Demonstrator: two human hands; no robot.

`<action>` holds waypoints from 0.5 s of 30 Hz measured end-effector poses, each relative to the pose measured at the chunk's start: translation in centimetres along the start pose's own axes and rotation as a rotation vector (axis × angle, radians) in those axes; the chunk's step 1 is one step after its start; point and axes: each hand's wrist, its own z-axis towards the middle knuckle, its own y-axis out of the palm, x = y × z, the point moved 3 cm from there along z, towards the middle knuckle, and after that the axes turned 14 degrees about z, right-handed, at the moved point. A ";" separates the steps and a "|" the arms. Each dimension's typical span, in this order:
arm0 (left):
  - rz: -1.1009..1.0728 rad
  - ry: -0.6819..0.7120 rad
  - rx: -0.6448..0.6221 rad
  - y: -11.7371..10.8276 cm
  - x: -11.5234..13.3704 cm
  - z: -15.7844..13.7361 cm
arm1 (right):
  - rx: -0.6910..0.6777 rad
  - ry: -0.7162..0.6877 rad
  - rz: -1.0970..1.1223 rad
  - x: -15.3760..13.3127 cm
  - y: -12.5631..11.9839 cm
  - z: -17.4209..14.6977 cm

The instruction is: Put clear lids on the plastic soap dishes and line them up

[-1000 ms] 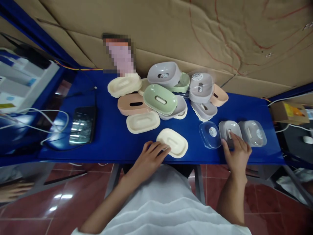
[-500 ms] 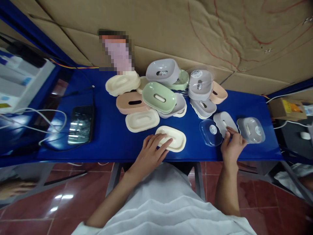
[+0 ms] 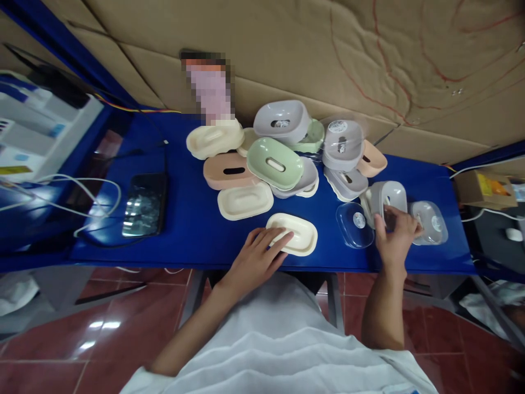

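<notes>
Right hand (image 3: 394, 238) grips a grey soap dish (image 3: 385, 198), tilted up off the blue table (image 3: 192, 230), between a clear lid (image 3: 355, 224) and a lidded dish (image 3: 430, 221). Left hand (image 3: 257, 258), fingers spread flat, rests on a cream tray (image 3: 296, 234). Heaped dishes (image 3: 274, 158) crowd behind; phone (image 3: 144, 204) far left.

The left hand (image 3: 258, 257) lay flat, fingers spread forward; the right hand (image 3: 394, 238) was raised, fingers curled in a grip.
</notes>
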 end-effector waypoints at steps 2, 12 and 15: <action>-0.018 -0.012 0.025 -0.1 -0.1 -0.2 | -0.004 -0.090 0.067 -2.9 -0.3 -1.5; 0.058 0.024 0.046 -1.6 -1.6 -0.3 | -0.591 -0.549 0.348 -15.1 3.5 -6.8; 0.058 0.056 -0.003 -1.4 -2.0 -0.6 | -0.624 -0.595 0.346 -15.7 4.2 -6.9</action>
